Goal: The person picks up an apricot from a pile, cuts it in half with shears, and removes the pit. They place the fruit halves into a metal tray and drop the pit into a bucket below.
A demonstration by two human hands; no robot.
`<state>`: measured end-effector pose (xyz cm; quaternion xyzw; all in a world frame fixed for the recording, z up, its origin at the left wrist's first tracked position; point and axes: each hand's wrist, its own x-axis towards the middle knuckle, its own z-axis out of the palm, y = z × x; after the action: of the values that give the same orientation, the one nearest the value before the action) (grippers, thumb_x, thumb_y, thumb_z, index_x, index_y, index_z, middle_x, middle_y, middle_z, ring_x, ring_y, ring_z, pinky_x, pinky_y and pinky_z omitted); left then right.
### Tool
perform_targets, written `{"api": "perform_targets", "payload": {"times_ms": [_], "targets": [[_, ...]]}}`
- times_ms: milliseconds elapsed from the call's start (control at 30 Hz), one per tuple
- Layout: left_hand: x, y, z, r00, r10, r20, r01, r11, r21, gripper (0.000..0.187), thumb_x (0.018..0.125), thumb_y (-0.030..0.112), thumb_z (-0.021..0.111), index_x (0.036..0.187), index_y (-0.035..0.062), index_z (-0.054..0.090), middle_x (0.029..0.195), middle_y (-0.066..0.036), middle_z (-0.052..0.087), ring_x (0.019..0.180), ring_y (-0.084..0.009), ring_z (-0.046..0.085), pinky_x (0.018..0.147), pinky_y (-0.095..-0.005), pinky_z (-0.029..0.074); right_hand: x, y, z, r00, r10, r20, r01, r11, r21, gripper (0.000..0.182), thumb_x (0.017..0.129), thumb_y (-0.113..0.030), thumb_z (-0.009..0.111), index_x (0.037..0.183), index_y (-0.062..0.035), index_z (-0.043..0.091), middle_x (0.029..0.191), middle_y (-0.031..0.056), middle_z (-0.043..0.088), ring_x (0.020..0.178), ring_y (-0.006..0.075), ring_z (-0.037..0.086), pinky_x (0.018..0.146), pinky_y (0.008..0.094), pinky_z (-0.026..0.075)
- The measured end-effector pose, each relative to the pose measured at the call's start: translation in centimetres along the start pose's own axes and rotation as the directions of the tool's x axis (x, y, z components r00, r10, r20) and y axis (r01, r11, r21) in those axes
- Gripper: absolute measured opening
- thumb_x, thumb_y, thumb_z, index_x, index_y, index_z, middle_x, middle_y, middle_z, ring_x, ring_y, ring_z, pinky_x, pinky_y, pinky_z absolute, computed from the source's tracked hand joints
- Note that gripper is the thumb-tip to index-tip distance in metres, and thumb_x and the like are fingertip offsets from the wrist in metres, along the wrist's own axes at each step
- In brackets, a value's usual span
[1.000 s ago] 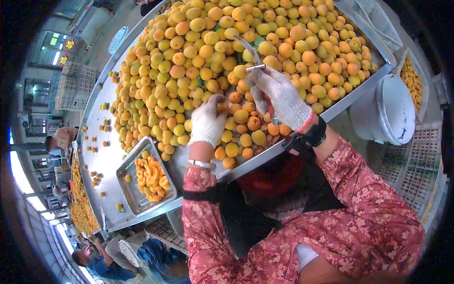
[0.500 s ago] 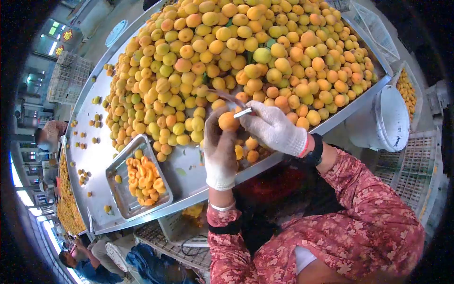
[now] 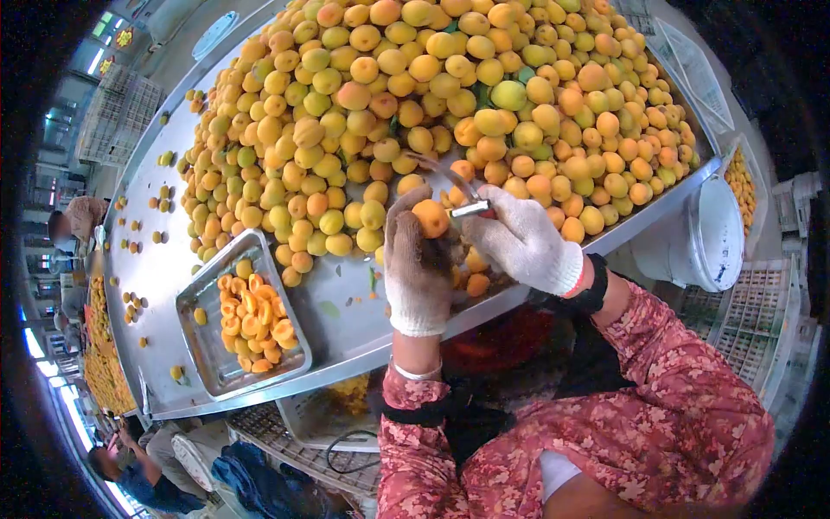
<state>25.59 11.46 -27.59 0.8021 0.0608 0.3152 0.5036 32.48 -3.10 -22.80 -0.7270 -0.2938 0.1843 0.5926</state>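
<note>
The left hand (image 3: 418, 281) has its fingers wrapped round an apricot (image 3: 430, 218), at nine o'clock from the knife (image 3: 472, 208); the right hand (image 3: 519, 240) has its fingers clenched round the knife's handle, blade towards ten o'clock; the pile (image 3: 320, 130) covers the tabletop (image 3: 341, 333) at twelve o'clock; a tray (image 3: 207, 350) of cut fruit (image 3: 252, 327) sits towards eight; a bucket (image 3: 679, 246) stands at three, any lettering too small to read.

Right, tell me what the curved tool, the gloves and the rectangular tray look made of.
Curved tool: probably metal, judging by its bright crosspiece; the grip is mostly covered.
Gloves: matte fabric, perhaps knitted cotton, with a soft, soiled surface.
Rectangular tray: smooth metal, likely stainless steel, from its silvery gleam.
</note>
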Motion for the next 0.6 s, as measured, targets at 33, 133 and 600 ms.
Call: {"api": "perform_targets", "payload": {"times_ms": [33, 133, 600], "targets": [[-0.3, -0.2, -0.1, 1.000, -0.001, -0.003, 0.001, 1.000, -0.003, 0.030, 0.081, -0.007, 0.058, 0.111, -0.0043, 0.055, 0.122, -0.020, 0.057, 0.105, -0.0375, 0.059, 0.089, -0.0394, 0.051, -0.1, -0.1, 0.1, 0.999, -0.041, 0.004, 0.041, 0.998, -0.041, 0.021, 0.095, -0.019, 0.061, 0.107, -0.0018, 0.058, 0.081, 0.0147, 0.066, 0.076, 0.0260, 0.070, 0.061, 0.0348, 0.050], [0.0, 1.7, -0.5, 0.991, -0.133, 0.008, 0.133, 0.989, -0.072, 0.026, 0.085, -0.005, 0.056, 0.111, -0.0038, 0.055, 0.120, -0.018, 0.057, 0.104, -0.0333, 0.060, 0.088, -0.0393, 0.051, -0.2, 0.6, 0.8, 0.986, -0.168, -0.026, 0.164, 0.980, -0.113, 0.026, 0.092, -0.018, 0.064, 0.111, -0.0012, 0.058, 0.082, 0.0172, 0.067, 0.080, 0.0338, 0.070, 0.063, 0.0362, 0.052], [-0.5, 3.4, 0.2, 0.907, -0.421, 0.011, 0.393, 0.837, -0.381, 0.035, 0.103, 0.019, 0.035, 0.124, -0.0011, 0.054, 0.122, -0.012, 0.058, 0.109, -0.0195, 0.056, 0.095, -0.0305, 0.045, -0.2, 0.8, 1.9, 0.949, -0.305, -0.078, 0.270, 0.915, -0.298, 0.031, 0.090, -0.023, 0.067, 0.111, -0.0011, 0.060, 0.074, 0.0159, 0.066, 0.068, 0.0335, 0.068, 0.056, 0.0397, 0.052]]}}
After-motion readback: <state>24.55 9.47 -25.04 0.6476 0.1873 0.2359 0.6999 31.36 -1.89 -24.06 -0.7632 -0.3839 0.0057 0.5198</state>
